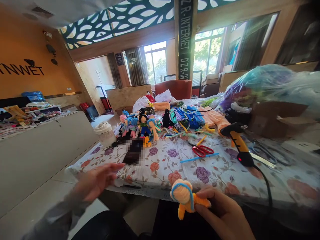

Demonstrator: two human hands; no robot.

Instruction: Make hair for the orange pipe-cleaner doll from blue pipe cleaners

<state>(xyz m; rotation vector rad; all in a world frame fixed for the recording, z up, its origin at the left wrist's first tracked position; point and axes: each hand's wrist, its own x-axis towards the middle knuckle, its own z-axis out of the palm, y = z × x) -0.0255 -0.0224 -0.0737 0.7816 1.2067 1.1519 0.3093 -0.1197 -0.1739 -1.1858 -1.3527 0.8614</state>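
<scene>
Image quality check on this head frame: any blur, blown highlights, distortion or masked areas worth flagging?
Head view: the left hand is motion-blurred, while the right hand and its orange doll stay fairly sharp; the windows are overexposed against a dimmer room; wide-angle distortion bends the pillar and table edge; a pixelated patch masks a dark object on the floral tablecloth.
</scene>
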